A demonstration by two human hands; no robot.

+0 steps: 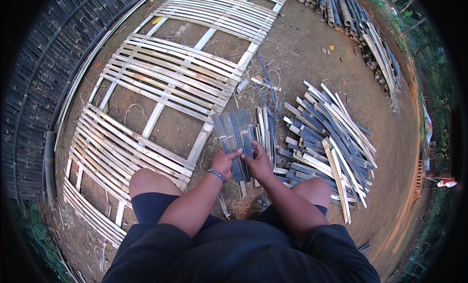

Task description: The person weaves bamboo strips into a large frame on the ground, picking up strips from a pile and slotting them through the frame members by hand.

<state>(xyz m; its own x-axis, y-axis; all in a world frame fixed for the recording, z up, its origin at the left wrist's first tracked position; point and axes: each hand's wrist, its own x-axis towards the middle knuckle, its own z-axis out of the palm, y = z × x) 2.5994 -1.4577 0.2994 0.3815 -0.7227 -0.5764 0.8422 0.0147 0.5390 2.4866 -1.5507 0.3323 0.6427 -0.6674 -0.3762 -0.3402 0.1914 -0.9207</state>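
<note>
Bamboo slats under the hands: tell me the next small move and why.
Probably pinch one slat free and slide it off the bundle. Both the left hand and the right hand already rest on the near ends of the bundle of dark slats, fingers spread across several, none yet lifted clear. The loose slat pile lies to the right.

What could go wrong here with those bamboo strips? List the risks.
1. Both hands, left hand and right hand, grip the fanned bamboo strips bare, so splintery edges may cut the fingers.
2. The bare foot sits right under the strip ends and could get jabbed.
3. The loose pile of strips lies close beside the right knee and might slide or snag.
</note>
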